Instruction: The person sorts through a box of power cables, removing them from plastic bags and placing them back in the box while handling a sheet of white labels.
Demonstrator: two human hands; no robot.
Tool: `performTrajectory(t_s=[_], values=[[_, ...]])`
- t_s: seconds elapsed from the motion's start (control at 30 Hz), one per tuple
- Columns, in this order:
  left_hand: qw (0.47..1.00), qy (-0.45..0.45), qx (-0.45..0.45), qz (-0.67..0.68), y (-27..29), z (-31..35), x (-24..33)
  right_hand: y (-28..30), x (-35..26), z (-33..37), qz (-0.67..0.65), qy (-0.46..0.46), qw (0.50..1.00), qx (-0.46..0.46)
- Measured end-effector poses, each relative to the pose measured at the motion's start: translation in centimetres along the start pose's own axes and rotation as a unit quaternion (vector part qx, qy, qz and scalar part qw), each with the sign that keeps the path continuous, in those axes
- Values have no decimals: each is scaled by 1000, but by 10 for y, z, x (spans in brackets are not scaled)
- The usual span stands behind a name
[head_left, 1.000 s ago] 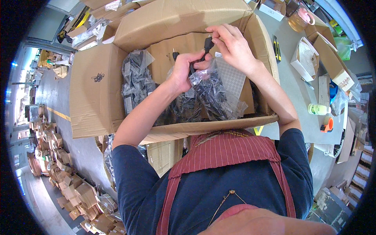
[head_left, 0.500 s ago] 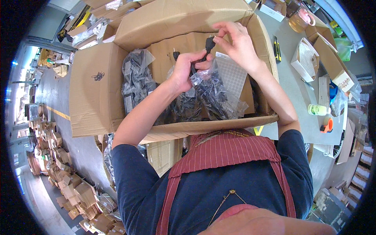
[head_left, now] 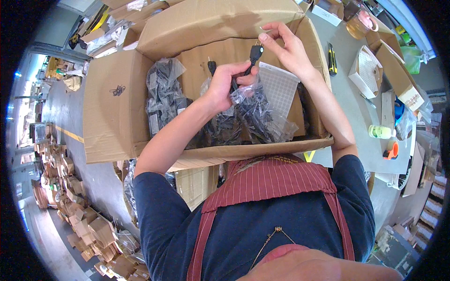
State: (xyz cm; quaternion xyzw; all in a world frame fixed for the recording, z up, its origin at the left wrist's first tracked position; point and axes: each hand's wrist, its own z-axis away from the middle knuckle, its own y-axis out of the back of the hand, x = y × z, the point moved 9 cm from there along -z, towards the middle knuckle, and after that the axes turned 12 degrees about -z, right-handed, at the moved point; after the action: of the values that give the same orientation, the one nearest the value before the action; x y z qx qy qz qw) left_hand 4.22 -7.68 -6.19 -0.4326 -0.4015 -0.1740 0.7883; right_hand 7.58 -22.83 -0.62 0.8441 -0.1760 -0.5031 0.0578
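Note:
My left hand (head_left: 227, 84) is closed round a black power cord just below its plug (head_left: 256, 52), whose prongs point up. A small pale round mark shows on the plug's side. The rest of the cord lies bundled in a clear plastic bag (head_left: 258, 114) under the hand. My right hand (head_left: 288, 49) hovers just right of the plug, thumb and forefinger apart, not touching it. Beneath the right wrist, a white sheet with rows of small round marks (head_left: 279, 89) leans in the cardboard box (head_left: 225, 149). Another black plug (head_left: 212, 67) sticks up left of my left hand.
More bagged black cords (head_left: 164, 93) fill the box's left side. On the grey table to the right are a yellow-black utility knife (head_left: 332, 60), a white carton (head_left: 365, 72), a small bottle (head_left: 381, 131) and an orange tape roll (head_left: 391, 150). Cardboard cartons (head_left: 101, 229) stand at lower left.
My right hand has drawn back from the plug, slightly right, and its fingers have spread. The plug has tilted a little to the right, and its pale round mark now shows.

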Motion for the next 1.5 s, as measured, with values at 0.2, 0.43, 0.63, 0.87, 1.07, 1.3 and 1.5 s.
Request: performTrajectory(t_s=[0.2, 0.43, 0.63, 0.87, 1.07, 1.3, 1.5], values=[[1000, 7, 19, 3, 3, 0, -1, -12, 14, 3, -71, -59, 994, -58], [999, -8, 20, -28, -4, 3, 3, -24, 16, 10, -261, -183, 944, -79], [999, -12, 15, -30, -8, 7, 5, -48, -3, 19, -441, -246, 848, -160], [1000, -14, 18, -15, -5, 6, 3, -56, -23, 18, -518, -193, 803, -222], [999, -12, 27, -18, -7, 6, 5, -56, -26, 19, -506, -184, 811, -228], [1000, -8, 30, -1, -5, 4, 4, -56, -19, 19, -499, -211, 816, -204], [1000, -4, 24, -3, -6, 3, 3, -54, -16, 18, -488, -225, 816, -213]])
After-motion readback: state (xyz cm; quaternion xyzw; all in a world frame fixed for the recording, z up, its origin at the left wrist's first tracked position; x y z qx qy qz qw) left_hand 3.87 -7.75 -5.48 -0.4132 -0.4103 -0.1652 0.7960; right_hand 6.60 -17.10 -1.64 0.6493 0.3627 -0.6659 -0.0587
